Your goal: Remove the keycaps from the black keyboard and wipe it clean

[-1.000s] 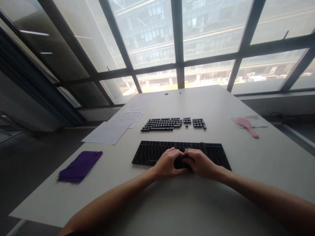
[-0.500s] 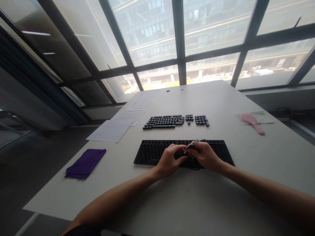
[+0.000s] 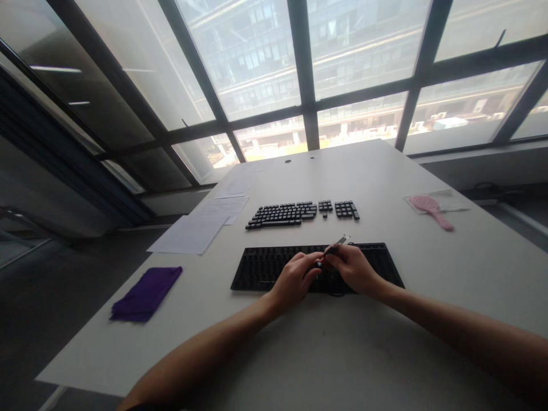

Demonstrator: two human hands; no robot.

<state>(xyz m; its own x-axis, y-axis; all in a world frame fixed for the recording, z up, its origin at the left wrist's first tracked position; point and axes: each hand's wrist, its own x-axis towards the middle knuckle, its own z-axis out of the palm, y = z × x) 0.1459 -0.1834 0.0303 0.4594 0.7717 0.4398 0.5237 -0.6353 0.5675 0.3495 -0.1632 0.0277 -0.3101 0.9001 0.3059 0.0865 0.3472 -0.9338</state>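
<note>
A black keyboard base point(image 3: 257, 268) lies near the front of the white table, its keycaps off. Over its middle, my left hand point(image 3: 295, 277) is closed, fingertips pinched together around something too small to make out. Right beside it, my right hand point(image 3: 353, 268) grips a small tool point(image 3: 341, 241) with a clear, pale end pointing up and away. The fingertips of both hands nearly meet. A loop of black cable shows at the base's front edge. Behind the base, removed black keycaps point(image 3: 280, 214) sit in keyboard order, in several blocks.
A folded purple cloth point(image 3: 148, 294) lies on the table point(image 3: 205, 354) at the left, with paper sheets point(image 3: 188, 234) behind it. At the right a pink handled object point(image 3: 428, 208) rests partly on a clear bag. Tall windows stand beyond the far edge.
The camera view has shifted slightly. The tool in my right hand now sticks up more visibly above my fingers, and my left fingertips have shifted a little.
</note>
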